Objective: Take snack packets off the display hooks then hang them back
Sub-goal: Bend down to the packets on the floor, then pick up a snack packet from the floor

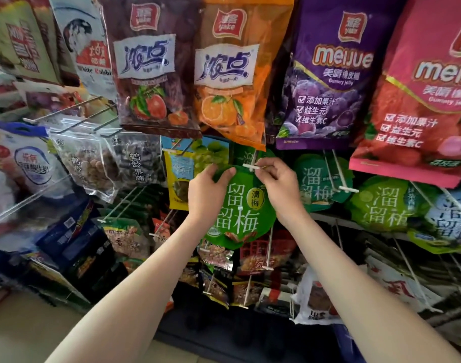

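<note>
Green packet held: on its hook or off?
Cannot tell: left hand and right hand hold green packet at hook tip; hole hidden.

Both hands on round green plum packet (239, 213): left hand (207, 191) grips upper left edge, right hand (279, 186) pinches top at white hook tip (253, 166).

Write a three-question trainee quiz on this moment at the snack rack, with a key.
1. Where does the right hand pinch the green plum packet? A) its bottom edge B) its top edge, by the white hook tip C) nowhere
2. True or false: the left hand hangs empty.
3. Fill in: the Yake bag hanging just above the held packet is coloured ____.
Key: 1 B; 2 false; 3 orange.
</note>
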The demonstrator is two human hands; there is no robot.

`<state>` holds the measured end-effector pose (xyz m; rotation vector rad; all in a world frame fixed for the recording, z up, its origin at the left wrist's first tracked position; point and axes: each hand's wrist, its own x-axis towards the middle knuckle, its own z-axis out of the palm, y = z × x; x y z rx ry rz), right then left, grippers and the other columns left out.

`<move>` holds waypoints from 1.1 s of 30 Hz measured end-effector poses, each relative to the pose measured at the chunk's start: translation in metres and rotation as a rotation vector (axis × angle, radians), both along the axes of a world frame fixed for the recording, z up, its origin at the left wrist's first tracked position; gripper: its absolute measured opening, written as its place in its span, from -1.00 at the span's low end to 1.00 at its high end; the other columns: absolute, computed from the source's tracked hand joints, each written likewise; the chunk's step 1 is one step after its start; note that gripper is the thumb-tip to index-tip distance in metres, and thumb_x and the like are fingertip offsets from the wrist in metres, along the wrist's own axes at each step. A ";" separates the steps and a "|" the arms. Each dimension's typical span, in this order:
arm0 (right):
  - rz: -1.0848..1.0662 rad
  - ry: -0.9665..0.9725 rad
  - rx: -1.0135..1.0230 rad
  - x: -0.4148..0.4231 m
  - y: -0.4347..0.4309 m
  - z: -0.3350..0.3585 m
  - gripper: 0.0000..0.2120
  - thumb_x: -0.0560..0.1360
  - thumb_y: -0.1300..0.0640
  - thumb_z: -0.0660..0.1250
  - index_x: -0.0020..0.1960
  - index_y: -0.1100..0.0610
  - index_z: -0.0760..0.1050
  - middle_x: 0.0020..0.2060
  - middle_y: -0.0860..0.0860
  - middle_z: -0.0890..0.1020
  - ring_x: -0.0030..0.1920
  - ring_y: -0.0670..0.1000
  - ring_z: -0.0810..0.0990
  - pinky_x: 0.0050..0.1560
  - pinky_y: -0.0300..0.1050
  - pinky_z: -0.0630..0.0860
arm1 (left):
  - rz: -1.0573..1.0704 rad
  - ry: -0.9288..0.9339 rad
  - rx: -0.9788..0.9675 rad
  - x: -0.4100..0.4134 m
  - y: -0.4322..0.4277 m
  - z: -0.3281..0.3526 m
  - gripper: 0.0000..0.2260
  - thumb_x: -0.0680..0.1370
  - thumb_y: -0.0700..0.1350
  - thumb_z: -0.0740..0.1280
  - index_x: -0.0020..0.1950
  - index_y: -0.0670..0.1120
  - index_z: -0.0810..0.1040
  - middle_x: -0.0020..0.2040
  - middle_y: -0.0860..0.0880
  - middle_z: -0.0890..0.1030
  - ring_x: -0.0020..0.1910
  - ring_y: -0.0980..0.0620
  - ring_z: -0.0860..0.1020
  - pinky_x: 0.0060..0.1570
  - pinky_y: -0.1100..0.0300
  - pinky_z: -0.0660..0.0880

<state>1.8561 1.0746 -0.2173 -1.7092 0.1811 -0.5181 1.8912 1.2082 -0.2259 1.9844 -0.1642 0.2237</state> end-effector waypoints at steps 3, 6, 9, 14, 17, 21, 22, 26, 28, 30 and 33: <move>-0.081 0.012 -0.102 0.020 -0.007 -0.003 -0.84 0.52 0.25 0.27 -0.13 0.01 0.47 -0.15 -0.04 0.60 -0.12 -0.10 0.56 -0.09 -0.20 0.45 | 0.053 -0.194 0.155 0.008 -0.005 -0.004 -0.64 0.55 0.03 0.30 0.24 -0.16 0.46 -0.02 -0.04 0.55 -0.06 -0.04 0.54 -0.11 0.15 0.42; -0.169 0.037 -0.240 0.044 -0.016 -0.005 -0.91 0.56 0.18 0.24 0.01 0.15 0.50 -0.07 0.04 0.61 -0.09 -0.02 0.56 -0.11 -0.16 0.40 | 0.107 -0.470 0.535 0.021 -0.016 -0.020 -0.51 0.44 -0.10 0.43 0.29 -0.24 0.38 0.17 -0.24 0.49 0.15 -0.25 0.48 0.08 -0.08 0.46; -0.276 0.061 -0.382 0.062 -0.022 -0.007 -0.81 0.59 0.13 0.20 0.04 0.24 0.49 -0.06 0.16 0.60 -0.05 0.13 0.57 -0.10 -0.03 0.43 | -0.079 -0.520 0.798 0.027 -0.034 -0.040 -0.46 0.40 -0.15 0.46 0.33 -0.20 0.39 0.41 -0.33 0.29 0.35 -0.32 0.34 0.28 -0.15 0.34; -0.368 -0.019 -0.676 0.040 -0.032 -0.027 -0.60 0.53 0.11 0.28 0.33 0.19 0.34 0.24 0.15 0.47 0.26 0.17 0.40 0.26 0.04 0.32 | -0.297 -0.238 0.828 0.016 -0.056 -0.073 -0.31 0.58 -0.08 0.23 0.54 0.01 -0.16 0.55 -0.17 -0.14 0.53 -0.13 -0.11 0.47 -0.02 -0.03; -0.280 -0.040 -0.796 -0.022 -0.037 -0.069 -0.48 0.51 0.16 0.30 0.42 0.15 0.24 0.35 0.10 0.37 0.37 0.10 0.28 0.40 -0.04 0.13 | -0.260 -0.262 0.741 -0.023 -0.070 -0.103 -0.34 0.57 -0.10 0.24 0.55 -0.03 -0.08 0.54 -0.21 -0.10 0.52 -0.18 -0.02 0.46 -0.05 0.07; -0.030 0.075 -0.780 -0.129 -0.056 -0.170 -0.46 0.50 0.25 0.29 0.44 0.15 0.21 0.38 0.07 0.34 0.37 0.02 0.23 0.41 -0.07 0.18 | -0.184 -0.280 0.616 -0.107 -0.083 -0.194 -0.45 0.52 -0.13 0.30 0.47 -0.19 0.23 0.46 -0.28 0.24 0.39 -0.25 0.31 0.32 -0.04 0.31; 0.023 0.110 -0.786 -0.156 -0.064 -0.202 -0.48 0.50 0.26 0.29 0.42 0.15 0.23 0.35 0.08 0.37 0.34 0.02 0.26 0.39 -0.06 0.23 | -0.168 -0.244 0.623 -0.132 -0.084 -0.226 -0.49 0.51 -0.14 0.28 0.44 -0.21 0.28 0.42 -0.28 0.30 0.35 -0.26 0.36 0.29 -0.04 0.35; 0.143 0.285 -0.810 -0.258 -0.107 -0.340 -0.52 0.44 0.26 0.27 0.35 0.21 0.32 0.22 0.15 0.49 0.22 0.05 0.35 0.28 -0.12 0.25 | -0.125 -0.021 0.633 -0.230 -0.087 -0.362 -0.54 0.47 -0.10 0.16 0.33 -0.25 0.42 0.31 -0.31 0.43 0.17 -0.28 0.49 0.12 -0.08 0.50; 0.163 0.420 -0.790 -0.306 -0.129 -0.409 -0.53 0.39 0.28 0.27 0.30 0.23 0.37 0.16 0.17 0.54 0.16 0.06 0.38 0.21 -0.14 0.26 | -0.140 0.082 0.645 -0.273 -0.088 -0.434 -0.53 0.44 -0.08 0.15 0.30 -0.25 0.44 0.28 -0.33 0.45 0.13 -0.30 0.52 0.07 -0.10 0.52; 0.192 0.592 -0.800 -0.351 -0.151 -0.479 -0.55 0.38 0.25 0.26 0.26 0.27 0.42 0.12 0.20 0.57 0.13 0.08 0.42 0.17 -0.14 0.27 | -0.149 0.155 0.678 -0.311 -0.088 -0.502 -0.54 0.44 -0.08 0.16 0.29 -0.20 0.45 0.25 -0.32 0.48 0.11 -0.30 0.54 0.04 -0.09 0.54; 0.217 0.886 -0.747 -0.408 -0.175 -0.588 -0.55 0.39 0.35 0.33 0.28 0.30 0.41 0.12 0.26 0.57 0.11 0.23 0.54 0.10 -0.12 0.27 | -0.197 0.228 0.771 -0.364 -0.086 -0.602 -0.56 0.40 -0.09 0.21 0.27 -0.14 0.49 0.19 -0.30 0.52 0.03 -0.26 0.57 -0.06 -0.02 0.55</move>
